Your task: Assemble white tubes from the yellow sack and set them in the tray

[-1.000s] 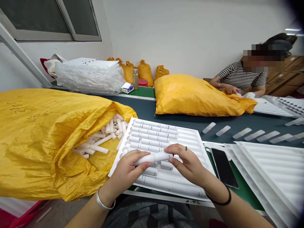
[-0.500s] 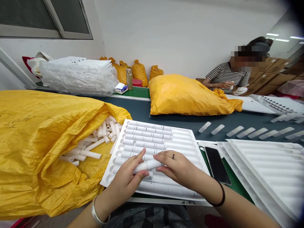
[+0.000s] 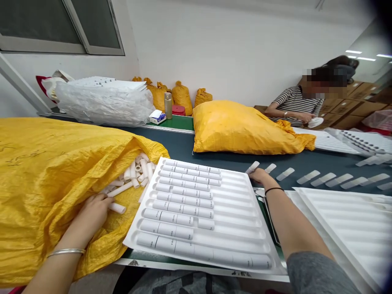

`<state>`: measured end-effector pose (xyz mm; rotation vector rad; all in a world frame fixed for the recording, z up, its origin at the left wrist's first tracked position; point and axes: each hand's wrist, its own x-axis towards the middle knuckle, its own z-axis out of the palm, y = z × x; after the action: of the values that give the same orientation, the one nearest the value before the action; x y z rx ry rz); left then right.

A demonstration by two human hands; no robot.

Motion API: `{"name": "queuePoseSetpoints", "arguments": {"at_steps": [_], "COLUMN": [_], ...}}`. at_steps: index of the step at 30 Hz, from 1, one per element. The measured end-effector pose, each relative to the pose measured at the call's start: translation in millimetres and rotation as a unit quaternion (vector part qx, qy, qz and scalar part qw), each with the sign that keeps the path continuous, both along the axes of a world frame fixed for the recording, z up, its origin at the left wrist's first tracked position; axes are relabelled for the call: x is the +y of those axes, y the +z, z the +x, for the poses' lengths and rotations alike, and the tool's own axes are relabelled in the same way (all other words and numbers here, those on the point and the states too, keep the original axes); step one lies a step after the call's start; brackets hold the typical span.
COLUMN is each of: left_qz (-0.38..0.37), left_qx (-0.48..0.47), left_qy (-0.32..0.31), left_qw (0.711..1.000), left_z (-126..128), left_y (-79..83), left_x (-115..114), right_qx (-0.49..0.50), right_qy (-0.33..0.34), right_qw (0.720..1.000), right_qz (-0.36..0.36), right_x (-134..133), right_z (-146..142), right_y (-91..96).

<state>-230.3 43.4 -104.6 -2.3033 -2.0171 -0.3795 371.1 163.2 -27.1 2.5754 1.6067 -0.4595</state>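
Observation:
My left hand [image 3: 92,212] reaches into the open mouth of a big yellow bag [image 3: 45,171]. Its fingers are curled on a white tube [image 3: 118,208] among several loose white tubes [image 3: 139,169]. My right hand [image 3: 259,175] stretches past the far right corner of a white moulded tray [image 3: 235,192] to the dark belt. There it pinches a small white cap piece [image 3: 252,166]. The tray lies between my arms. Its left grooves hold rows of white tubes [image 3: 180,192], and its right part is bare.
A row of white cap pieces [image 3: 318,178] lies along the dark belt [image 3: 177,143]. A stack of empty white trays [image 3: 346,216] sits at my right. Behind are a second full yellow bag [image 3: 245,130], a plastic-wrapped tray bundle [image 3: 101,102], a bottle [image 3: 168,105] and a co-worker in a striped shirt [image 3: 294,106].
Both hands held one white tube over the tray; they have parted. The left hand went left into the bag, the right hand reached forward to the belt. The tube now lies in the tray.

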Motion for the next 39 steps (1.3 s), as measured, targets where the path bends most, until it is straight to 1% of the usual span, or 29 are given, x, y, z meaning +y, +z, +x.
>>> {"name": "queuePoseSetpoints", "arguments": {"at_steps": [1, 3, 6, 8, 10, 12, 13, 14, 15, 16, 17, 18, 19, 20, 21, 22, 23, 24, 25, 26, 27, 29, 30, 31, 32, 33, 35, 37, 39], "left_qz": [-0.003, -0.01, 0.001, 0.029, 0.057, 0.068, 0.066, 0.06, 0.051, 0.035, 0.018, -0.002, -0.022, -0.041, -0.057, -0.067, -0.069, -0.064, -0.056, -0.046, -0.038, -0.032, -0.034, -0.039, -0.049, -0.063, -0.094, -0.112, -0.096], "left_qx": [-0.001, -0.011, -0.052, -0.138, -0.243, -0.314, -0.355, -0.411, -0.482, -0.562, -0.642, -0.712, -0.766, -0.802, -0.824, -0.836, -0.839, -0.834, -0.819, -0.794, -0.757, -0.656, -0.601, -0.553, -0.516, -0.491, -0.472, -0.467, -0.442], "left_qy": [-0.001, 0.0, -0.001, 0.0, 0.001, -0.015, -0.019, -0.019, -0.017, -0.013, -0.011, -0.01, -0.011, -0.012, -0.015, -0.019, -0.023, -0.024, -0.024, -0.019, -0.015, -0.023, -0.042, -0.068, -0.099, -0.128, -0.167, -0.183, -0.19], "left_qw": [1.0, 1.0, 0.999, 0.99, 0.968, 0.947, 0.932, 0.91, 0.875, 0.827, 0.767, 0.702, 0.643, 0.595, 0.563, 0.545, 0.539, 0.547, 0.57, 0.606, 0.652, 0.754, 0.797, 0.829, 0.849, 0.859, 0.86, 0.858, 0.871], "left_z": [3.1, 13.6, 37.1, 57.6, 80.6, 103.1, 113.3, 122.9, 131.9, 140.8, 149.7, 158.8, 167.9, 176.9, 185.2, 192.3, 197.7, 201.1, 202.4, 201.9, 199.9, 193.7, 190.7, 188.3, 186.9, 186.4, 187.3, 188.9, 189.5], "left_y": [-0.1, 3.5, 18.5, 35.1, 53.9, 70.1, 76.1, 80.6, 83.8, 86.0, 87.5, 88.7, 89.6, 90.2, 90.5, 90.2, 89.4, 88.3, 87.0, 85.9, 85.3, 86.6, 88.8, 91.7, 95.2, 99.0, 105.7, 109.6, 110.0], "left_x": [1.3, 5.7, 11.1, 8.6, 0.8, -9.6, -14.6, -19.2, -23.1, -26.3, -28.9, -30.7, -32.0, -32.8, -33.2, -33.3, -33.2, -33.1, -33.1, -33.2, -33.5, -34.9, -36.0, -37.2, -38.5, -39.8, -42.5, -44.6, -45.9], "right_qx": [-0.001, 0.003, 0.054, 0.099, 0.123, 0.124, 0.119, 0.108, 0.102, 0.111, 0.147, 0.211, 0.3, 0.401, 0.496, 0.569, 0.62, 0.65, 0.659, 0.649, 0.62, 0.518, 0.46, 0.409, 0.371, 0.347, 0.33, 0.334, 0.345], "right_qy": [0.005, 0.037, 0.153, 0.246, 0.308, 0.334, 0.336, 0.333, 0.328, 0.323, 0.322, 0.326, 0.331, 0.332, 0.328, 0.32, 0.309, 0.298, 0.291, 0.293, 0.307, 0.372, 0.415, 0.457, 0.495, 0.523, 0.551, 0.55, 0.531], "right_qw": [1.0, 0.999, 0.983, 0.958, 0.937, 0.926, 0.924, 0.923, 0.922, 0.92, 0.913, 0.899, 0.875, 0.839, 0.794, 0.752, 0.719, 0.698, 0.691, 0.697, 0.709, 0.728, 0.728, 0.721, 0.711, 0.702, 0.693, 0.695, 0.708], "right_qz": [-0.004, 0.017, 0.084, 0.106, 0.113, 0.127, 0.141, 0.159, 0.178, 0.193, 0.202, 0.201, 0.186, 0.159, 0.125, 0.09, 0.063, 0.052, 0.06, 0.091, 0.139, 0.25, 0.294, 0.321, 0.334, 0.336, 0.326, 0.32, 0.314], "right_x": [-1.1, -5.6, -19.4, -29.9, -37.7, -42.4, -44.5, -47.5, -51.9, -58.0, -66.0, -75.4, -85.6, -95.8, -105.2, -113.2, -119.3, -123.5, -125.8, -126.8, -126.7, -125.7, -125.3, -125.3, -125.7, -126.3, -128.0, -129.5, -130.3], "right_z": [-0.3, -9.7, -44.1, -72.0, -94.0, -106.3, -109.6, -112.2, -115.1, -119.2, -124.9, -132.5, -141.5, -151.2, -160.8, -169.2, -175.8, -180.0, -181.7, -181.0, -178.5, -170.7, -166.7, -163.5, -161.3, -160.1, -160.6, -162.7, -164.5], "right_y": [3.4, 11.2, 11.3, 1.2, -10.2, -15.4, -14.2, -10.7, -5.3, 1.3, 8.2, 14.6, 20.1, 24.3, 27.1, 28.9, 29.9, 30.7, 31.7, 33.2, 35.5, 42.0, 45.8, 49.4, 52.4, 54.6, 56.2, 54.7, 52.4]}}
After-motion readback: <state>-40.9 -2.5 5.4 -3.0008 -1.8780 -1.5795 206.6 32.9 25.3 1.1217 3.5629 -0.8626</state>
